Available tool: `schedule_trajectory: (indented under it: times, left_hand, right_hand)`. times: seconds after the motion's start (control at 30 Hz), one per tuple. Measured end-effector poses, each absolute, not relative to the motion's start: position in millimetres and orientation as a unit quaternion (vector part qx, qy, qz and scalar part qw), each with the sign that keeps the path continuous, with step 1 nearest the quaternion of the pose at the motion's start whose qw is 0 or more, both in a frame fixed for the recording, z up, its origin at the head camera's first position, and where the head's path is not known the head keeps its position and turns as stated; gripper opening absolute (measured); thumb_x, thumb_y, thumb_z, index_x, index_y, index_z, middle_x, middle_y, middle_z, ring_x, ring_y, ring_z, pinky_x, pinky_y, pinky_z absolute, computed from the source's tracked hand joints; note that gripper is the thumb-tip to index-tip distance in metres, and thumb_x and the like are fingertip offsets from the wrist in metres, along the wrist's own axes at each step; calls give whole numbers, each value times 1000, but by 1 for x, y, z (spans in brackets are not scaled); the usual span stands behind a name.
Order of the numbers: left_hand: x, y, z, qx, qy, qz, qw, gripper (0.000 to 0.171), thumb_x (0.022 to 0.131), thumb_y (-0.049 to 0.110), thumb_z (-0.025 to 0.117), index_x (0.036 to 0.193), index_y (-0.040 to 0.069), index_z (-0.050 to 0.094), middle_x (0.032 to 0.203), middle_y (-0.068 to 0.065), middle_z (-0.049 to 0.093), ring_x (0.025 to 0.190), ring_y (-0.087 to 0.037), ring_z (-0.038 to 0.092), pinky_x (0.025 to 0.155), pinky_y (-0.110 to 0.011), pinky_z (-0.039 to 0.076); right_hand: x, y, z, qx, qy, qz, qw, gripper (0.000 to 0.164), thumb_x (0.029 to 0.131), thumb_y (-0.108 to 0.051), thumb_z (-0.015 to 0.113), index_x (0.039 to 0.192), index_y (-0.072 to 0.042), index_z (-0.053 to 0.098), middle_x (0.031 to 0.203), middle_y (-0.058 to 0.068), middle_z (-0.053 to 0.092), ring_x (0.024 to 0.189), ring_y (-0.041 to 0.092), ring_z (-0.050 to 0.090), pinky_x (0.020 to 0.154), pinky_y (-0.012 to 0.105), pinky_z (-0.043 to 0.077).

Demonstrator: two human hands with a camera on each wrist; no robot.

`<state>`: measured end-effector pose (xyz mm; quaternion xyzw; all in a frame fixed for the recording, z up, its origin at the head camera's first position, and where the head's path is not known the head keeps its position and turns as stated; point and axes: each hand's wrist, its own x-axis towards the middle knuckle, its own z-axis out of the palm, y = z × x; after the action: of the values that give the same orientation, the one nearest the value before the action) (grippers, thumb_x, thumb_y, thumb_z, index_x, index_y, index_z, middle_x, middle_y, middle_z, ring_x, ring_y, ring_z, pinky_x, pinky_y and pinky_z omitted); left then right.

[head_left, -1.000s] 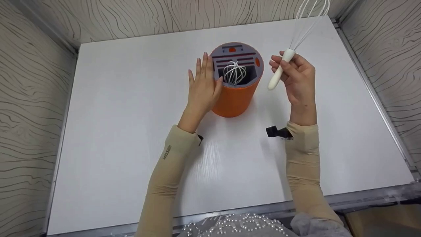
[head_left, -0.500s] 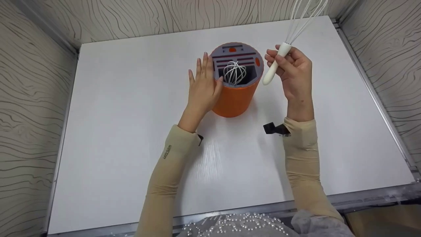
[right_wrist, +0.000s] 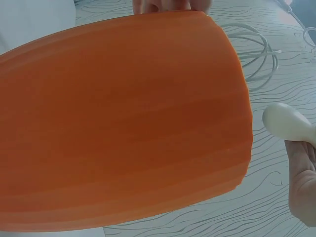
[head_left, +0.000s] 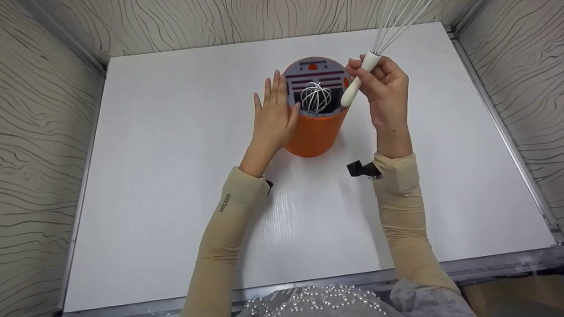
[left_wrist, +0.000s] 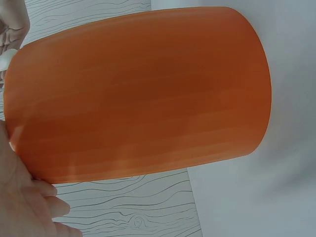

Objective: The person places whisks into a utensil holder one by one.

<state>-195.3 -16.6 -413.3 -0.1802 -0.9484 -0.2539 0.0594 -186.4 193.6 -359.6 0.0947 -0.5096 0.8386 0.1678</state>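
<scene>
An orange cylindrical utensil holder (head_left: 315,136) with a grey slotted top stands upright on the table. From its large front opening pokes the wire head of a white whisk (head_left: 315,97), its handle hidden inside. My left hand (head_left: 272,121) rests against the holder's left side near the rim, fingers straight. In my right hand (head_left: 387,94) I pinch a second white whisk by its handle (head_left: 362,75), wires up and the rounded handle end down. That end overlaps the holder's right rim in the head view; the right wrist view has the handle end (right_wrist: 286,122) just beyond the rim.
The white table (head_left: 167,154) spreads around the holder. Wood-grain patterned panels (head_left: 189,22) border it at the back and on both sides. A black wrist camera (head_left: 361,169) juts from the right sleeve, low beside the holder.
My right hand has moved left and slightly away from me with its whisk, bringing the handle end from beside the holder to over its right rim. The left hand stays in place.
</scene>
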Motion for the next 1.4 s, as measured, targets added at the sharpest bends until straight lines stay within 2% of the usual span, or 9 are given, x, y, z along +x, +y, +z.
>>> schedule_trajectory:
  times: [0.13,0.43,0.77,0.93,1.1,1.27,1.4]
  left_hand:
    - [-195,-17,-414,-183,-949,-248,66,65,98,34,32,150,0,11,158,-12,6,143,-31,6,109,-59,7]
    - [-196,-18,-414,-180,-949,-250,65,66,98,34,33,150,0,12,158,-12,6,143,-31,6,109,-58,7]
    - [-195,-17,-414,-176,-948,-262,48,66,98,34,33,151,1,10,158,-10,4,144,-29,2,111,-55,1]
    - [-195,-17,-414,-175,-948,-261,48,66,98,34,33,151,2,9,158,-10,4,144,-29,2,110,-55,1]
    - [-196,-17,-415,-177,-949,-255,50,66,99,34,32,151,2,8,158,-10,4,144,-29,3,110,-57,3]
    - [-197,-17,-415,-177,-949,-258,50,66,98,34,32,151,2,8,158,-9,4,144,-27,2,110,-56,2]
    - [-196,-16,-415,-177,-949,-256,54,66,98,34,32,151,2,9,158,-9,4,144,-28,3,110,-56,4]
  right_hand:
    - [-188,191,-361,94,-507,841,163,19,82,13,62,102,12,60,95,23,67,88,32,67,81,40,52]
    - [-193,184,-365,84,-529,829,162,23,82,11,64,104,13,58,94,21,68,90,31,67,88,43,48]
    - [-194,182,-375,74,-555,816,144,22,83,10,63,105,13,59,95,18,70,89,27,68,89,38,48]
    - [-193,182,-376,65,-551,822,132,25,82,9,64,106,15,59,95,19,70,86,26,69,86,37,50]
    - [-194,182,-378,66,-564,810,149,28,80,11,66,107,13,64,92,18,70,83,25,70,83,37,51]
    - [-196,183,-380,60,-591,789,158,34,78,9,69,110,17,61,93,17,71,87,22,69,82,34,52]
    - [-196,183,-382,57,-603,780,160,39,77,6,72,112,19,59,97,22,69,88,21,68,76,31,53]
